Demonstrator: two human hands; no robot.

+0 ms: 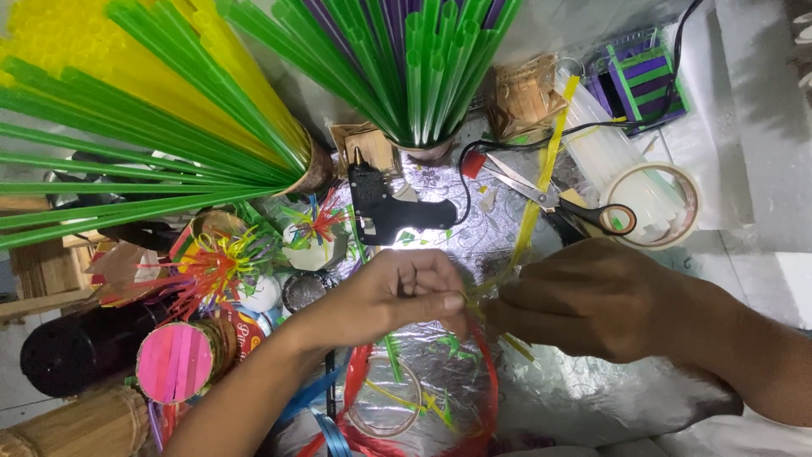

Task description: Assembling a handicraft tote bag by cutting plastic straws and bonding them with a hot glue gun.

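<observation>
a: pinching the yellow strip (541,173) between both hands? which is nearer?
b: left hand (404,294) and right hand (592,305) are both gripping its lower end; it's running up-right, crossing the scissors (554,199).

Yellow strip (541,182) running far from hands. Glue gun (385,207) black, mid-scene. Tabletop (584,389) silver foil, faint floral pattern. Straws far left (127,127) green and yellow; far centre bunch (406,59) green, purple. Scissors (550,196) black-handled, right. Pink-faced roll (175,362) near left. Red ribbon (486,381) near centre.
</observation>
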